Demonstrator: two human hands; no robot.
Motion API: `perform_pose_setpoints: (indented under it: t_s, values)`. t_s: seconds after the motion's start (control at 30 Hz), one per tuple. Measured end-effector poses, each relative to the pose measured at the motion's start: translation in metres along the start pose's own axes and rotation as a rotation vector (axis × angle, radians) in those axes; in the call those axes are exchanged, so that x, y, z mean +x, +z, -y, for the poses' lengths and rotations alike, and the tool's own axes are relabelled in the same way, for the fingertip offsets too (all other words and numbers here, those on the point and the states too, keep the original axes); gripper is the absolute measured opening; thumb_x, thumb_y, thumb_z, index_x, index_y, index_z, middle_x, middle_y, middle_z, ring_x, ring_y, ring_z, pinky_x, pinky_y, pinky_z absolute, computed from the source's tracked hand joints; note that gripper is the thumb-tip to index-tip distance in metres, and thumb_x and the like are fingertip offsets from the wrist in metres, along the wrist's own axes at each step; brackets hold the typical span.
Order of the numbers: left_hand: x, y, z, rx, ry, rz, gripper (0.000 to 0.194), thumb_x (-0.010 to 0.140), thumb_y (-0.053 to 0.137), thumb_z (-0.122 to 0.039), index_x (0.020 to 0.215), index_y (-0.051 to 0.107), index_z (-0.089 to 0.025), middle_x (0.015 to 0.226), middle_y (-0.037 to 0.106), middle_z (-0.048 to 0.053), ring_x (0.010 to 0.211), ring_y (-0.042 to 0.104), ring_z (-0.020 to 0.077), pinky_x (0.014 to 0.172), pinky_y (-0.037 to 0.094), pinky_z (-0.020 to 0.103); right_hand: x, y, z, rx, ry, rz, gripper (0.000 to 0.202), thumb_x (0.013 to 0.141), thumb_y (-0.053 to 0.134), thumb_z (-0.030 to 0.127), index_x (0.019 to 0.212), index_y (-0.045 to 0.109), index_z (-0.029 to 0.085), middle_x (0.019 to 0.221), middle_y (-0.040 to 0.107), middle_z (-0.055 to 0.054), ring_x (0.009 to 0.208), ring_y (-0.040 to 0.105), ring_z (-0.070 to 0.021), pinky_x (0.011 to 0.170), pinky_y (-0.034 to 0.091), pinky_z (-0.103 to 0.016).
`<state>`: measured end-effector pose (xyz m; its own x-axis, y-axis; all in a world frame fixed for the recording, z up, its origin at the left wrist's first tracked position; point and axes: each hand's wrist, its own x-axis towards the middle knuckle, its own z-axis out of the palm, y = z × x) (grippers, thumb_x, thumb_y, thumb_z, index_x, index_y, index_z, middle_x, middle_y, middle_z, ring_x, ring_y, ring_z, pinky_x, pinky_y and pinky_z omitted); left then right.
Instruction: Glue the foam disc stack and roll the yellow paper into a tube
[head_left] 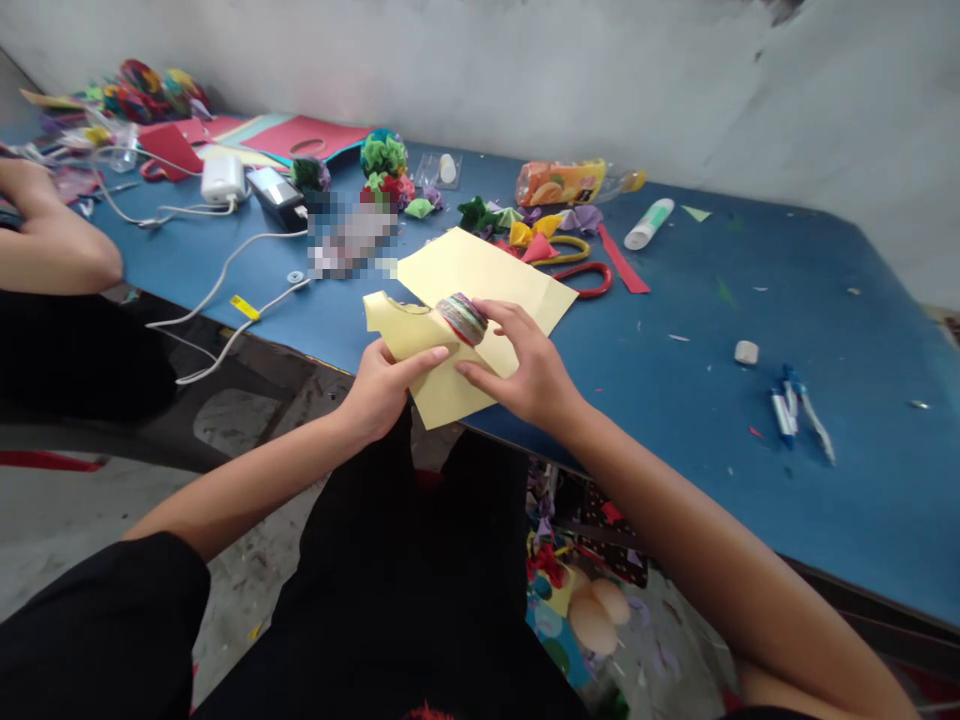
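My left hand pinches a pale yellow paper piece at the table's front edge, thumb on top. That piece has curved cut-outs along its upper side, with a dark line near one curve. My right hand has its fingers curled round a small round thing with multicoloured stripes, perhaps a roll; its kind is not clear. The striped thing rests against the yellow piece. Behind and under both hands lies a larger pale yellow sheet, partly hidden.
Beyond the sheet lie scissors with red handles, a plastic bottle and a white-green tube. A compass and an eraser are rightward. White cables cross the left side, near another person's arm.
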<state>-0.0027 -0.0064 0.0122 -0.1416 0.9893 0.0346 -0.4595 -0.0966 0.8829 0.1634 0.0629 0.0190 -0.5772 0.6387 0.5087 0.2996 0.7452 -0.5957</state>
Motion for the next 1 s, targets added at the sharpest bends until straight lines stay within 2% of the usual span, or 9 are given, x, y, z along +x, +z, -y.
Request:
perform_pose_setpoints:
  t_s: [0.33, 0.5, 0.67, 1.0]
  values:
    - [-0.003, -0.002, 0.010, 0.008, 0.020, -0.020, 0.026, 0.065, 0.083, -0.028, 0.088, 0.075, -0.018, 0.088, 0.074, 0.004, 0.079, 0.069, 0.0192, 0.073, 0.055, 0.029, 0.000, 0.003, 0.000, -0.052, -0.077, -0.028, 0.053, 0.082, 0.063, 0.031, 0.131, 0.048, 0.018, 0.129, 0.056, -0.011, 0.116, 0.054, -0.0242, 0.094, 0.051, -0.040]
    - [-0.002, -0.003, 0.011, 0.014, 0.017, -0.040, 0.026, 0.065, 0.082, -0.035, 0.082, 0.074, -0.017, 0.080, 0.073, 0.005, 0.076, 0.069, 0.0209, 0.068, 0.054, 0.030, 0.000, 0.002, 0.002, -0.046, -0.096, -0.050, 0.047, 0.085, 0.061, 0.031, 0.128, 0.051, 0.016, 0.127, 0.058, -0.011, 0.115, 0.056, -0.0227, 0.095, 0.051, -0.039]
    - [-0.001, -0.002, 0.011, -0.004, 0.006, -0.057, 0.025, 0.065, 0.082, -0.037, 0.077, 0.073, -0.017, 0.076, 0.073, 0.004, 0.071, 0.069, 0.0205, 0.064, 0.052, 0.029, 0.001, 0.000, 0.004, -0.031, -0.071, -0.056, 0.040, 0.088, 0.056, 0.032, 0.126, 0.053, 0.017, 0.125, 0.060, -0.010, 0.113, 0.056, -0.0220, 0.094, 0.051, -0.039]
    - [-0.003, -0.005, 0.014, 0.034, -0.059, -0.053, 0.026, 0.064, 0.080, -0.033, 0.082, 0.072, -0.016, 0.079, 0.073, 0.004, 0.074, 0.066, 0.0186, 0.070, 0.050, 0.029, 0.001, -0.007, 0.005, 0.013, 0.002, -0.005, 0.043, 0.085, 0.057, 0.030, 0.126, 0.052, 0.020, 0.124, 0.060, -0.012, 0.113, 0.057, -0.0240, 0.094, 0.050, -0.045]
